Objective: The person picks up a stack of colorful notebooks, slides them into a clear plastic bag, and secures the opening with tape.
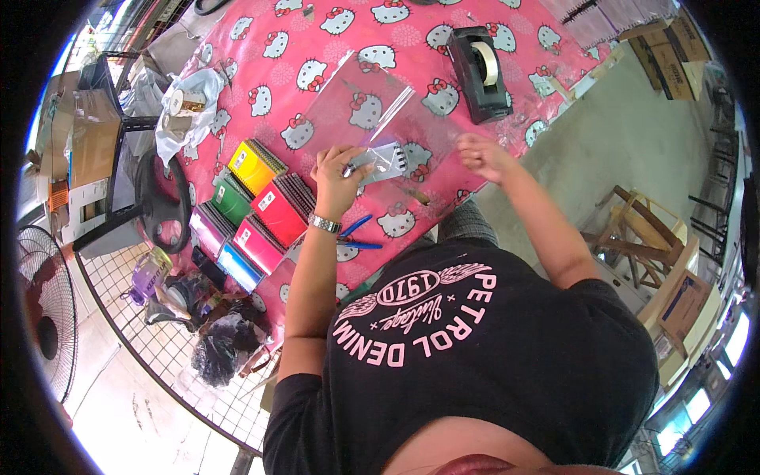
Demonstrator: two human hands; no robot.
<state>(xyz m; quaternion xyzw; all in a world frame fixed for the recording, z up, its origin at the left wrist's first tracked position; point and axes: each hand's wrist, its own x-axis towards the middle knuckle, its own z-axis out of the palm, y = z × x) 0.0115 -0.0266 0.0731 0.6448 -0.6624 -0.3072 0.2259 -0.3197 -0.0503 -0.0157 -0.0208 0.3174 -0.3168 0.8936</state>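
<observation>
My left hand [340, 176], with a metal-banded watch at its wrist, is closed on a small packet in clear plastic [381, 163]. Black coil-like marks show at the packet's right end; what is inside is hard to make out through the glare. To its right, my right hand [484, 158] is raised over the table edge with its fingers pinched together. Whatever they hold, if anything, is too small to tell. Beneath and beyond the packet lie flat clear plastic sleeves [332, 99]. Spiral notebooks, including a red one [279, 212] and a yellow one [255, 168], are grouped left of my left hand.
A black tape dispenser [480, 79] stands at the table's far right. Two blue handle-like pieces [358, 244] lie beside my left forearm. A white plastic bag [190, 111] with tape rolls sits at the far left. Beyond the left edge are a fan [47, 317] and wire rack [150, 348].
</observation>
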